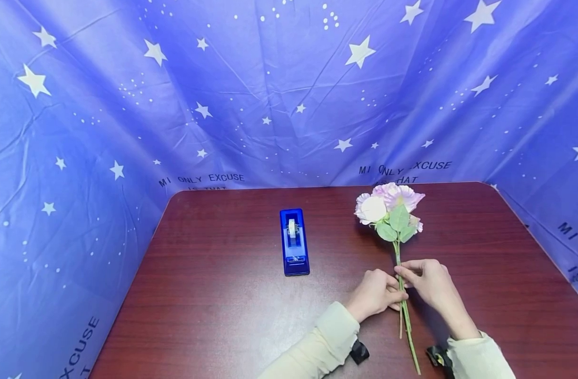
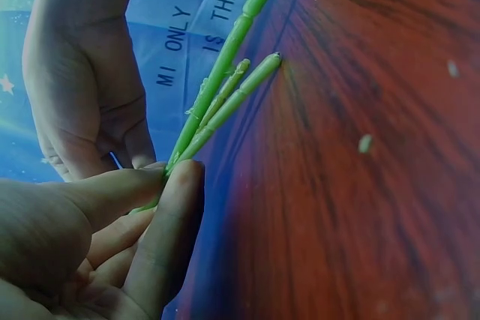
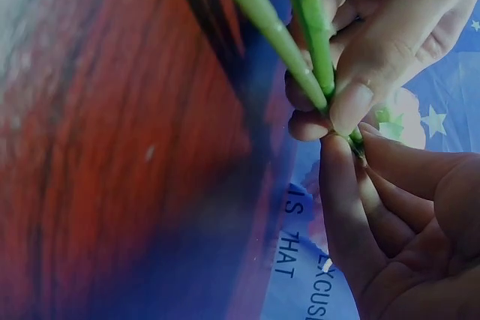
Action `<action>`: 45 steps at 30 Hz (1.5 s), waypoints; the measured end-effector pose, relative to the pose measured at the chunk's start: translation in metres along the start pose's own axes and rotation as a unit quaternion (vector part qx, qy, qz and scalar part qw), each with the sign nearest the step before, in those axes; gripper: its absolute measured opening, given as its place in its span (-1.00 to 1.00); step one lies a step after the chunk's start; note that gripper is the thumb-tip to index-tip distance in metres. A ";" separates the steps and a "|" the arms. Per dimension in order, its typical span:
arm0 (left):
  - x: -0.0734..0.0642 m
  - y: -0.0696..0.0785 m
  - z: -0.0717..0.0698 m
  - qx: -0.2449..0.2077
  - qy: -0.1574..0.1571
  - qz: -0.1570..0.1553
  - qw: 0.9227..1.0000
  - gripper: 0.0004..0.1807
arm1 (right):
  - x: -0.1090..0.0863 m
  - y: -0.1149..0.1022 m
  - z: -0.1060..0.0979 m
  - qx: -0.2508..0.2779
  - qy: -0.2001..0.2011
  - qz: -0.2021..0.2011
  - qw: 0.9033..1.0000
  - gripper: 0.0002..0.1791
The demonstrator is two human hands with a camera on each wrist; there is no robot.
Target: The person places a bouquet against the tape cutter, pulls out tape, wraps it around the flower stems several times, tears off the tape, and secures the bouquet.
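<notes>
A bunch of pale pink and white flowers point(image 1: 388, 204) with green leaves stands out over the right part of the table, heads toward the back. My left hand point(image 1: 375, 295) pinches its green stems point(image 2: 225, 65) between thumb and fingers. Slightly higher on the stems, my right hand point(image 1: 431, 281) pinches them too, close beside the left. Below the hands the stem ends fan apart, one reaching much lower than the others. In the right wrist view both hands' fingertips almost meet around the stems point(image 3: 313, 43).
A blue tape dispenser point(image 1: 295, 242) with a roll of clear tape stands left of the flowers on the dark red wooden table point(image 1: 213, 295). Blue cloth point(image 1: 270, 79) with white stars hangs behind and at both sides. Small pale specks lie on the tabletop.
</notes>
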State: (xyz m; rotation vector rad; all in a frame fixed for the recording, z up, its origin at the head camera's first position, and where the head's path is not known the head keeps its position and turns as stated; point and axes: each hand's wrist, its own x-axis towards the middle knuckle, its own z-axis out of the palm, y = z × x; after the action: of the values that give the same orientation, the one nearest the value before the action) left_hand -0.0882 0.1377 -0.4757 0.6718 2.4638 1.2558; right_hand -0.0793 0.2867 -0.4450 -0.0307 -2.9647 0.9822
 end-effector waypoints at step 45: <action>0.006 0.007 0.008 -0.015 0.009 -0.051 0.999 -0.88 | 0.008 0.017 -0.002 -0.006 -0.051 0.023 0.998 -0.71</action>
State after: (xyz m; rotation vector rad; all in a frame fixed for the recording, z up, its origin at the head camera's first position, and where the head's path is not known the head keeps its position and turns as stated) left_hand -0.0875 0.1494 -0.4753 0.5213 2.4547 1.2640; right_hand -0.0872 0.3012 -0.4535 -0.0498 -3.0748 1.0005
